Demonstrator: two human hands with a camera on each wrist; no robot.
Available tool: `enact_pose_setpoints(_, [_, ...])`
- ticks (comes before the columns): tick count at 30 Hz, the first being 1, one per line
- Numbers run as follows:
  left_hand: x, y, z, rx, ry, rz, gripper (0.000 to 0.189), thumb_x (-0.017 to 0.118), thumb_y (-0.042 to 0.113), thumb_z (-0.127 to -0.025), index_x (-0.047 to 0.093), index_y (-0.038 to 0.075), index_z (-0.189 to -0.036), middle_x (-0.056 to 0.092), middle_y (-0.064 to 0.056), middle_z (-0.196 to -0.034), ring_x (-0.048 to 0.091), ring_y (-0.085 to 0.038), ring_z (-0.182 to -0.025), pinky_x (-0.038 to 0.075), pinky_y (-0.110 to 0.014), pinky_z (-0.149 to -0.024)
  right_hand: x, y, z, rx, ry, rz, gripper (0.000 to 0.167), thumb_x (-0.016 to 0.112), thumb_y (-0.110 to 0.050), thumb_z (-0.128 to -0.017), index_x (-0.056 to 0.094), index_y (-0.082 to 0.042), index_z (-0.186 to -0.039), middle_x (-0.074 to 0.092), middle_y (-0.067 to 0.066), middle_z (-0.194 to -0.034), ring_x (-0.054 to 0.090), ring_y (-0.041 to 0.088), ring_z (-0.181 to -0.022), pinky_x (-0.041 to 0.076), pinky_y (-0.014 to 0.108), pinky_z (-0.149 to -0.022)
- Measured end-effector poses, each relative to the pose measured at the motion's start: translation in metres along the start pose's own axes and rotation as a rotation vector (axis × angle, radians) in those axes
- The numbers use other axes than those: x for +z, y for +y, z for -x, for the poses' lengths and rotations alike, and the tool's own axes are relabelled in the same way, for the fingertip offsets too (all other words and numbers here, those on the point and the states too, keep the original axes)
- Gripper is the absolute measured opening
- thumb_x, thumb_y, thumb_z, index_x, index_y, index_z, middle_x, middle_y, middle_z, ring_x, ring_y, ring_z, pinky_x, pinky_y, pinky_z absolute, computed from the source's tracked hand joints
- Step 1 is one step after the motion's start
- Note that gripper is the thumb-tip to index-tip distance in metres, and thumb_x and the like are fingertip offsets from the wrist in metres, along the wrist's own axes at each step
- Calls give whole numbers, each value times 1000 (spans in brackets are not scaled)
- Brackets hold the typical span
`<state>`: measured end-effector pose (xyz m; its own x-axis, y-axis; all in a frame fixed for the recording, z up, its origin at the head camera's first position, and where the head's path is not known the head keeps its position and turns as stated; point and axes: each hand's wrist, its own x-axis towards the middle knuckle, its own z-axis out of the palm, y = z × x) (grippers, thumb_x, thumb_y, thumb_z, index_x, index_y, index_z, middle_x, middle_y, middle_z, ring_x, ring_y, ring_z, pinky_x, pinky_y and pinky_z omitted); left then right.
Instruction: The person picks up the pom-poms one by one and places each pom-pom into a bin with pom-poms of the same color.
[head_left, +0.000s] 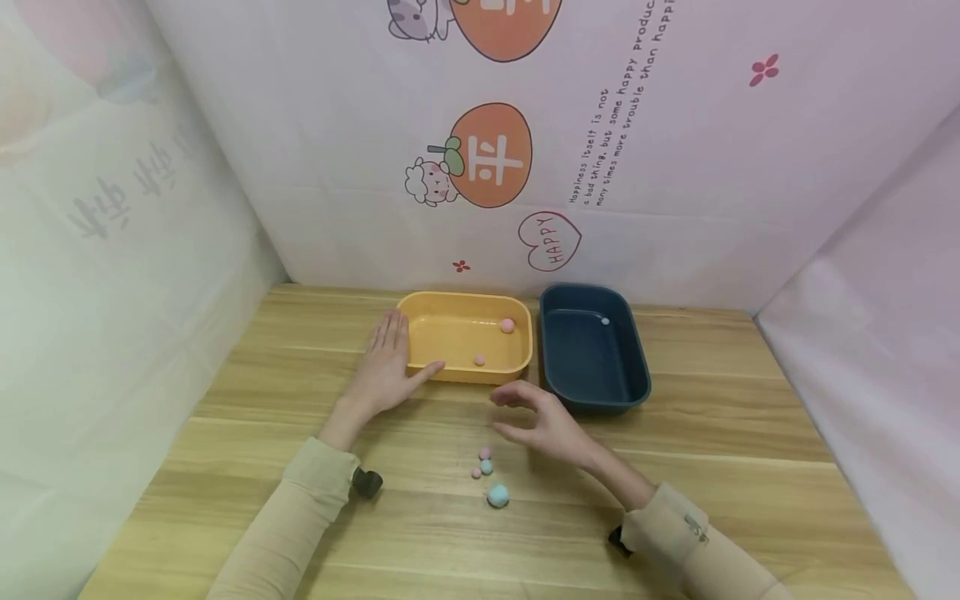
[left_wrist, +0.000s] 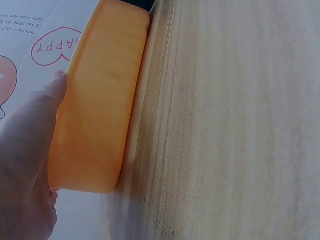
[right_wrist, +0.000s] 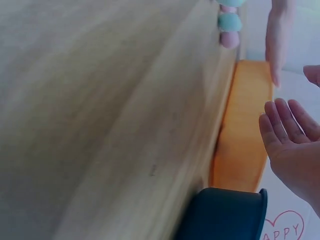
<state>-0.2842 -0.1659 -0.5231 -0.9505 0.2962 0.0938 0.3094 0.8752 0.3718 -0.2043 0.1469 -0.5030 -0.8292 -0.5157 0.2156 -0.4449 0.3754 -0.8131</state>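
My left hand (head_left: 384, 371) rests on the left end of a yellow tray (head_left: 465, 375), its fingers straight along the rim and its thumb at the front edge. In the left wrist view the thumb touches the tray's rim. Two pink balls, one larger (head_left: 507, 326) and one smaller (head_left: 479, 360), lie inside that tray. My right hand (head_left: 551, 427) hovers over the table just in front of the trays, fingers loosely bent, holding nothing. Nearer to me on the table are a large light-blue ball (head_left: 498, 497), a smaller blue ball (head_left: 486, 467) and two small pink balls (head_left: 485, 453).
A dark blue tray (head_left: 643, 392) stands right of the yellow one, with a small white ball (head_left: 606, 321) inside. Behind both trays rises a printed cloth wall (head_left: 360, 225). More cloth hangs at both sides of the wooden table (head_left: 720, 467).
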Motion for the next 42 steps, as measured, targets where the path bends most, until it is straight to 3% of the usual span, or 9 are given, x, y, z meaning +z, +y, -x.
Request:
enact_pose_setpoints(10, [-1,1,0,-5,-5,-7,115,48,74,-107,4,-9,-172,-2,-30,-183,-2,-43,-174,5,-56,-143,3,8,8,36,-126,16,41,82,-10,-99,70,4,-135,76,21,-133,72,39,-125,59,55,-112])
enact_pose_setpoints(13, [-2,1,0,-3,-4,-7,115,49,74,-107,4,-10,-172,-3,-30,-183,-1,-44,-174,4,-56,-143,7,16,8,-1,-152,24,36,82,-9,-99,72,4,-131,78,19,-128,74,36,-121,61,49,-110])
enact_pose_setpoints(18, [-2,3,0,1,2,-4,116,50,74,-106,4,-10,-172,-4,-30,-183,1,-46,-173,5,-57,-143,18,50,9,-92,-159,10,28,83,-17,-99,75,-6,-123,79,8,-120,74,20,-113,63,32,-102])
enact_pose_setpoints(21, [-1,3,0,4,4,-6,117,49,75,-106,4,-10,-172,-5,-29,-183,1,-47,-173,5,-59,-143,26,75,9,-60,-173,17,27,86,-26,-98,75,-19,-122,76,-6,-119,71,6,-113,62,25,-101])
enact_pose_setpoints(24, [-1,3,-1,5,7,-8,117,49,75,-106,4,-10,-172,-6,-29,-183,1,-47,-173,4,-58,-143,31,87,8,-15,-185,33,28,88,-29,-96,75,-26,-120,74,-13,-119,69,2,-113,62,26,-101])
enact_pose_setpoints(34, [-2,2,-1,-5,-1,4,117,50,74,-106,4,-10,-172,-7,-28,-183,1,-46,-173,3,-57,-143,32,71,6,-82,-215,80,24,85,-25,-98,75,-19,-119,75,-4,-118,69,7,-113,61,26,-102])
enact_pose_setpoints(42, [-1,2,0,-8,-8,-1,117,49,75,-106,2,-9,-172,-6,-29,-183,-1,-45,-174,3,-56,-143,37,81,3,-70,-213,121,23,88,-24,-95,75,-27,-114,73,-14,-115,67,1,-111,61,25,-99])
